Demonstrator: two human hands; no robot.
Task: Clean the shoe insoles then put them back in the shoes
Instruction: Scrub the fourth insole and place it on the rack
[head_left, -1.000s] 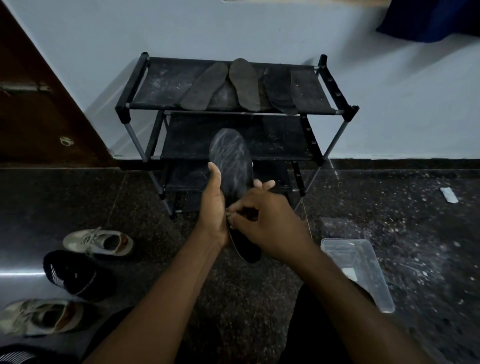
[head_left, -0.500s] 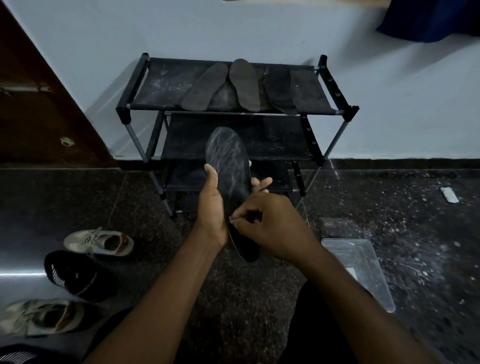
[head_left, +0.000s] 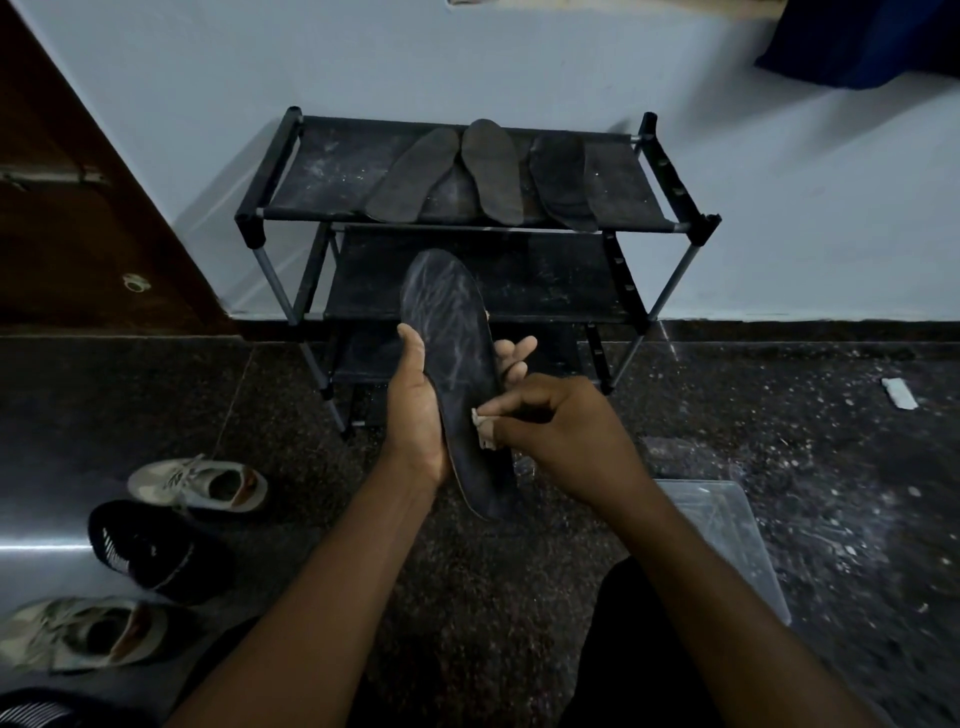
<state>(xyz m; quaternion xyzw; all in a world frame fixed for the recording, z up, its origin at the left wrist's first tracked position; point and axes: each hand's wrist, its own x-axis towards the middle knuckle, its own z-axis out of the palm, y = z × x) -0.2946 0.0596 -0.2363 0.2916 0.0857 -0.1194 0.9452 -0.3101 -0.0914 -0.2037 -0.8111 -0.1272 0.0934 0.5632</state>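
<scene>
My left hand (head_left: 415, 410) grips a dark insole (head_left: 452, 338) upright in front of me, thumb on its left edge and fingers behind it. White streaks cover its upper half. My right hand (head_left: 561, 431) pinches a small pale wipe (head_left: 482, 426) against the insole's lower right edge. Three more dark insoles (head_left: 493, 171) lie side by side on the top shelf of the black shoe rack (head_left: 322, 176). Two pale sneakers (head_left: 202, 486) (head_left: 78, 631) and a black shoe (head_left: 140, 551) stand on the floor at the left.
A clear plastic tub (head_left: 727, 540) sits on the dark speckled floor at my right, partly behind my right arm. A small white scrap (head_left: 898, 392) lies further right. A brown door (head_left: 78, 208) stands at the left, and a blue cloth (head_left: 872, 41) hangs top right.
My left hand has lifted the insole slightly and tilted its tip to the left. My right hand has shifted from the middle of the insole to its right edge, baring the pale wipe.
</scene>
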